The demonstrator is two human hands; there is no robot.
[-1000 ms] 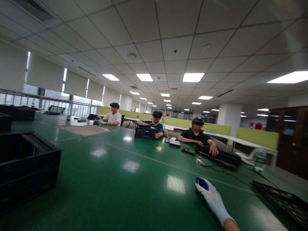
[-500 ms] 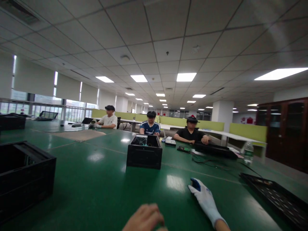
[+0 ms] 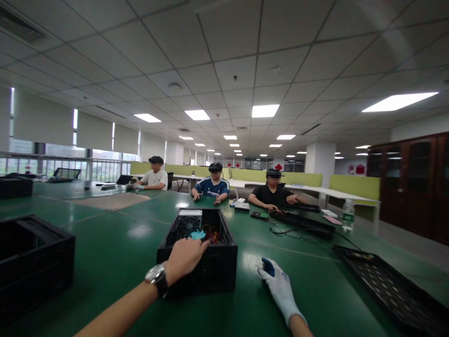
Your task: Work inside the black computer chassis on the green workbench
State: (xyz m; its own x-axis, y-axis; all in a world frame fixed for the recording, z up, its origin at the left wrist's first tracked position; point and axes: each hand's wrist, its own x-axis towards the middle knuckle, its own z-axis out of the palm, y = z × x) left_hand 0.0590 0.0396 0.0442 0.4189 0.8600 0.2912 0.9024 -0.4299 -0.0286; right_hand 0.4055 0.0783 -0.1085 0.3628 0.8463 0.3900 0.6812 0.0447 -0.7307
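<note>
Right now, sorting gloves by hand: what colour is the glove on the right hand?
White, on the right hand, seen in the head view.

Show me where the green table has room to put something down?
Bare green table lies between the black crate and the open computer case under the left hand. Crowded past the gloved right hand: black tray, cables.

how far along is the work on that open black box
Done: the black box stands open-topped on the green table, fan and wires exposed. In hand: the bare left hand rests on its near edge; the gloved right hand lies flat on the table beside it. Left: nothing inside looks removed yet.
</note>
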